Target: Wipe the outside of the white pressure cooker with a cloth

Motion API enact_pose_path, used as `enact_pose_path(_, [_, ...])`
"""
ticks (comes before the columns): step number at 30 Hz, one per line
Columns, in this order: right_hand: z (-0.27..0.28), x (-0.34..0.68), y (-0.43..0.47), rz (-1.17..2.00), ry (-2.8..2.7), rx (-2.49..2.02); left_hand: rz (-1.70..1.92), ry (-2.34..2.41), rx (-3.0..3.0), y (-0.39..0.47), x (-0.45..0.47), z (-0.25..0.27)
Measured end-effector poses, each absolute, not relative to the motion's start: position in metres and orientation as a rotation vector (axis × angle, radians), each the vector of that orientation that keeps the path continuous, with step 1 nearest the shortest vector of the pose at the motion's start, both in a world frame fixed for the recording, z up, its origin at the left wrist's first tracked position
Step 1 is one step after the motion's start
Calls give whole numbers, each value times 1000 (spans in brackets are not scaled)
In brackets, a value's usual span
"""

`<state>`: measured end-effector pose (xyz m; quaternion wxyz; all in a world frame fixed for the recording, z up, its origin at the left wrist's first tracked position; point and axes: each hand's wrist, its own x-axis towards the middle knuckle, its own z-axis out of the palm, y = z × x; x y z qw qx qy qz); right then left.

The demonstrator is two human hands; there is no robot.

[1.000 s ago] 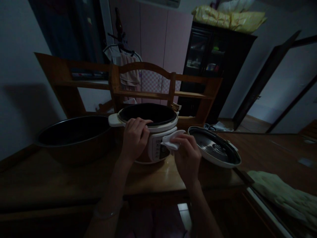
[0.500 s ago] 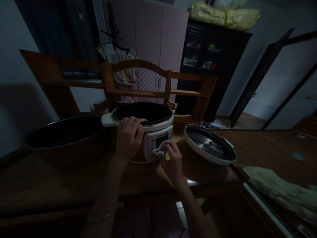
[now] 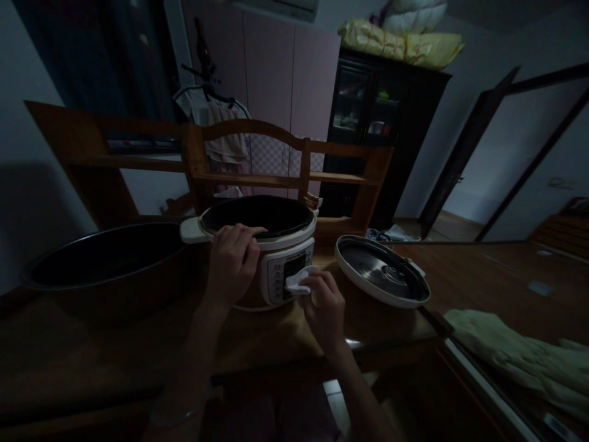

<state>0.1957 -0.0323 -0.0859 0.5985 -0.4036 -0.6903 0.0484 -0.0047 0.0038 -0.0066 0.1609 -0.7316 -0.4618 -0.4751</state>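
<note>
The electric pressure cooker [image 3: 286,242] stands upright and lidless on the wooden table [image 3: 381,328], and serves as the landmark. Left of it is a wide dark pot [image 3: 115,296]; right of it, the round lid [image 3: 350,276] lies with its metal inner face up.

Left hand [image 3: 232,261]: laid over the cooker's near rim, fingers together; whether it grips or merely rests cannot be told. Right hand [image 3: 326,307]: thumb and fingers pinch a folded white cloth [image 3: 299,281] against the cooker's control panel [image 3: 277,277].

Handling, as judged: the cooker is probably heavy and rigid, its smooth casing likely slippery if damp. The sound hold for lifting is the projecting side handle [image 3: 193,231] with its opposite side; the rim suits steadying only. The cloth appears light, soft and limp, and is best pinched in a fold; fabric or tissue cannot be determined.

Markings: a line of small lettering runs above the panel's dark display [image 3: 294,264], with button legends beside it. None is legible; no brand is confirmed.
</note>
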Motion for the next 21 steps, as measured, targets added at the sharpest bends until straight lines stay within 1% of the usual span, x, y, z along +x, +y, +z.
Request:
enact_pose_path(2, [-64,196,-29,11,-1541,-897,-1358,-1312,-2090,5,-5,-7])
enact_pose_path(4, [-48,194,-21,-22,-1558,-860,-1364,-1309,-2087,5,-6,-8])
enact_pose_path(7, [-42,185,-7,-14,-1612,-823,-1368,-1314,-2081,6,-6,-9])
enact_pose_path(21, [-111,175,-15,161,-1597,-936,-1349,-1322,-2079,6,-6,-8])
